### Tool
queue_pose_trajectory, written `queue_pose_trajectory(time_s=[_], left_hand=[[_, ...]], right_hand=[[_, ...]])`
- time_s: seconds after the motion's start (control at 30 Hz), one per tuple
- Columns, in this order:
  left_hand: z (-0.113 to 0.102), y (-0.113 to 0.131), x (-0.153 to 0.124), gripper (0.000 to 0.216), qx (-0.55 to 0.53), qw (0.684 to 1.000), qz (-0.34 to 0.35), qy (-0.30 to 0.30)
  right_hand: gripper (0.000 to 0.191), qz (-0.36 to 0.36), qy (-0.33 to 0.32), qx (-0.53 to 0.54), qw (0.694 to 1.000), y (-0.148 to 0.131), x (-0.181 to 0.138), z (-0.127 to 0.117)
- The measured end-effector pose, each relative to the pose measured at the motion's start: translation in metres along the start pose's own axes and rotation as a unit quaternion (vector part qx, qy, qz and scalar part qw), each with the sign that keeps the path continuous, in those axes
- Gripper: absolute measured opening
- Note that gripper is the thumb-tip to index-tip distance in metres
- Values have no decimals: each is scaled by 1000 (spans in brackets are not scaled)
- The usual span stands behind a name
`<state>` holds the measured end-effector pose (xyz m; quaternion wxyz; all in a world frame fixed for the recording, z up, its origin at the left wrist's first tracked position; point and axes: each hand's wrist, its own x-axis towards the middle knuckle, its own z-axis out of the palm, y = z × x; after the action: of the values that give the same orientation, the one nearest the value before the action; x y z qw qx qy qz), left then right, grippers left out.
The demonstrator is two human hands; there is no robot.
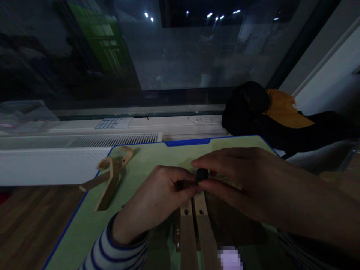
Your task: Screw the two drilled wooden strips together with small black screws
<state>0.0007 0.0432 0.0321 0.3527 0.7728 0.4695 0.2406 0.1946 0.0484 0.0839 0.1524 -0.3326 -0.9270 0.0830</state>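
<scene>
My left hand (157, 198) is curled closed over the far ends of two wooden slats (194, 232) that lie side by side on a green mat (84, 232); each slat has a small hole near its end. My right hand (242, 180) reaches in from the right and pinches a small black knob-like piece (201, 174) between thumb and fingers, right at the left hand's fingertips. What exactly the left fingers grip is hidden under them. A striped sleeve covers my left wrist.
An assembled wooden piece with crossed arms (111, 180) lies at the mat's far left corner. A white radiator (56, 157) and window sill run behind. A dark bag with an orange cap (281, 108) sits at the right. Wooden floor (28, 221) shows left.
</scene>
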Motion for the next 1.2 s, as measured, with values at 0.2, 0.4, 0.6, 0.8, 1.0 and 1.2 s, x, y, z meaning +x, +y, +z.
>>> queue_pose_trajectory(time_s=[0.2, 0.4, 0.6, 0.8, 1.0, 1.2], left_hand=[[1, 0, -1, 11, -7, 1000, 10, 9], [1, -1, -1, 10, -1, 1000, 3, 23], [2, -2, 0, 14, -8, 1000, 12, 8], [0, -3, -2, 18, -6, 1000, 8, -19], [-1, -2, -1, 16, -27, 999, 6, -22], [-1, -1, -1, 15, -26, 999, 8, -28]], right_hand=[[21, -13, -19, 0, 1000, 0, 0, -1], [24, 1, -23, -14, 1000, -2, 2, 0], [19, 1, -9, -10, 1000, -1, 2, 1], [14, 12, -9, -9, 1000, 1, 3, 4], [12, 7, -22, 6, 1000, -1, 2, 1], [20, -38, 11, 18, 999, 0, 0, -2]])
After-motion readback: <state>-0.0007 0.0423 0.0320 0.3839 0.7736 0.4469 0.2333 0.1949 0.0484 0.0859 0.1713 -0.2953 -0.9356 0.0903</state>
